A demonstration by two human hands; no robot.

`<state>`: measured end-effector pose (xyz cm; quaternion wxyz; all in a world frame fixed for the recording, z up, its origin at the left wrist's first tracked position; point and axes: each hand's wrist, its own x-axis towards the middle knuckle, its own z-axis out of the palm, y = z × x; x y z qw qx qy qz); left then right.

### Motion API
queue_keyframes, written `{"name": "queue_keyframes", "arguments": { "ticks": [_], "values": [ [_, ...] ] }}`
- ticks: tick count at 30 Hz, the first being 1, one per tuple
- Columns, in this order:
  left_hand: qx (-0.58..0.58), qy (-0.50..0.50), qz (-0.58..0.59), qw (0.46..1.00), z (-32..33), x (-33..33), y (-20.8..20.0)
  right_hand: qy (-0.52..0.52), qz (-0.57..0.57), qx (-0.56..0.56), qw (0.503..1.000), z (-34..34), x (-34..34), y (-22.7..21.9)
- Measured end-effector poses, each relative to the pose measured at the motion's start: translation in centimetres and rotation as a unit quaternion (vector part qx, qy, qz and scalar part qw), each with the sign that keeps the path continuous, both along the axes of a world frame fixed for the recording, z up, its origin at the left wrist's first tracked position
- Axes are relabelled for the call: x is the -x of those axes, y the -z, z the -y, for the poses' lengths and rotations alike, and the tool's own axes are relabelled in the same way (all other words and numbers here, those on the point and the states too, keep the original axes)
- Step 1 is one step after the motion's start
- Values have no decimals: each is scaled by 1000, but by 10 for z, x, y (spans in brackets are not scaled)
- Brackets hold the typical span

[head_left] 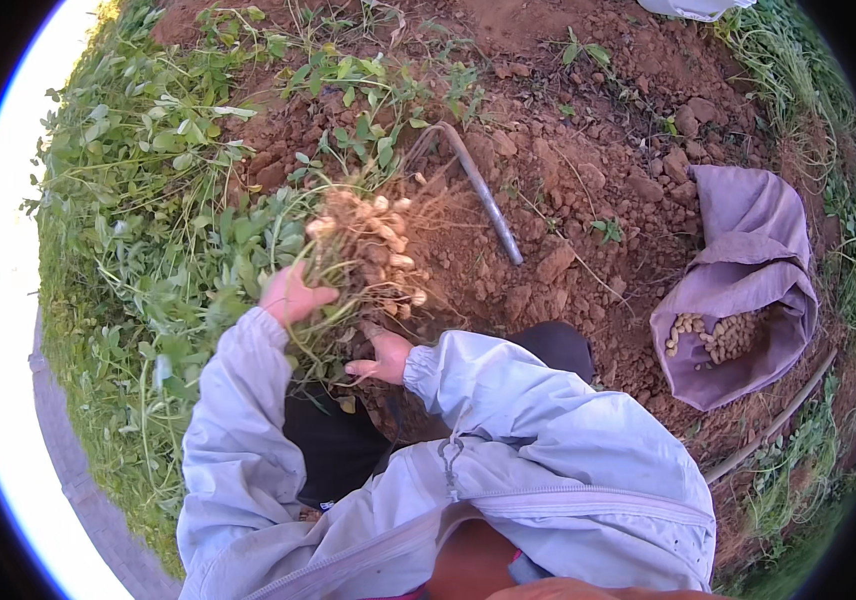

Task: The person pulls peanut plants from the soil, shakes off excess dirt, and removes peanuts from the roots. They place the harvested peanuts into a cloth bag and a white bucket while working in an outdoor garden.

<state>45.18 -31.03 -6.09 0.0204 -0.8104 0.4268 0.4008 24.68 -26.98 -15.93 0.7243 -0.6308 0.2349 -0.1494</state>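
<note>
My left hand (pixel 295 295) is closed around the green stems of an uprooted peanut plant (pixel 320 262), its thumb lying across them and its other fingers hidden beneath. From the plant's root end hangs a cluster of pale peanut pods (pixel 388 240) with thin brown roots and soil, raised over the dirt in front of me. Just below and right of it is my right hand (pixel 385 355), thumb and forefinger spread apart beside the lower stems. I see nothing gripped in it.
A bent metal rod (pixel 485 195) lies on the reddish, cloddy soil (pixel 568 290) beyond the pods. At right, a purple-grey cloth sack (pixel 748 260) gapes with loose peanuts (pixel 723 338) inside. Leafy plants (pixel 168 230) pile up at left. A stick (pixel 778 425) lies near the sack.
</note>
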Motion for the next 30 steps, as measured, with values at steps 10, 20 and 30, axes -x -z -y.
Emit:
{"name": "queue_keyframes", "arguments": {
  "ticks": [10, 20, 30],
  "values": [
    [197, -163, 60, 965, -95, -139, -254, -88, -61, -43, 993, -6, 4, 1],
    [353, -377, 56, 855, -303, -251, -467, -111, -72, -44, 990, -11, 6, 4],
    [295, -150, 44, 943, -151, -139, -113, -110, -159, -28, 981, -6, 21, 8]
  ]
}}
